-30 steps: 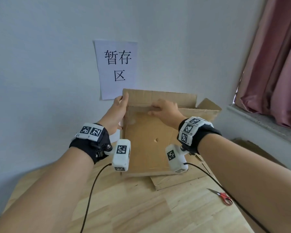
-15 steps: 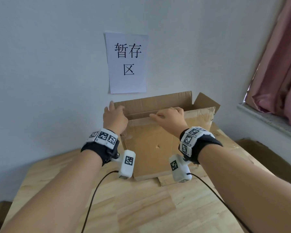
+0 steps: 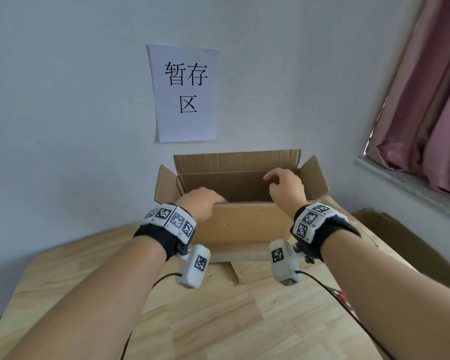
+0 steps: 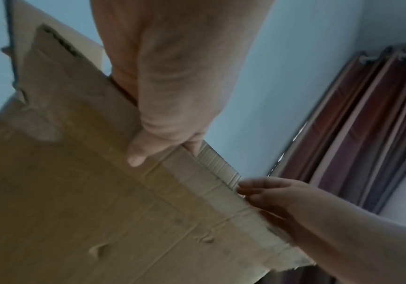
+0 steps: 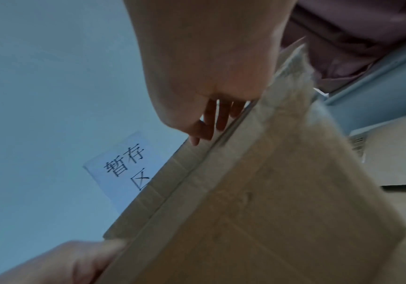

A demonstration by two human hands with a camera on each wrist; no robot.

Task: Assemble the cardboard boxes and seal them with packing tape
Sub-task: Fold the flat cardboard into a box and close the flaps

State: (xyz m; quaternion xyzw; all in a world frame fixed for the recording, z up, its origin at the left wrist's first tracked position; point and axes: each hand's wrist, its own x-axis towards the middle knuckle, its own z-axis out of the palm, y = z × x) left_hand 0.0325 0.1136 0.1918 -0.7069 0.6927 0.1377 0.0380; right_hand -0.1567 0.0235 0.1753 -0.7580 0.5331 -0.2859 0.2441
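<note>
On the pale wooden desk (image 3: 218,320), a flat scrap of brown cardboard (image 3: 247,271) lies just in front of the open brown cardboard box (image 3: 244,224), which stands at the desk's far edge against the wall. The left hand (image 3: 200,203) pinches the box's near top rim, thumb outside. The right hand (image 3: 286,188) hovers over the opening, fingers loosely curled, holding nothing. The box looks erected, flaps up. Closing and taping the top seem left; no tape roll is visible.
</note>
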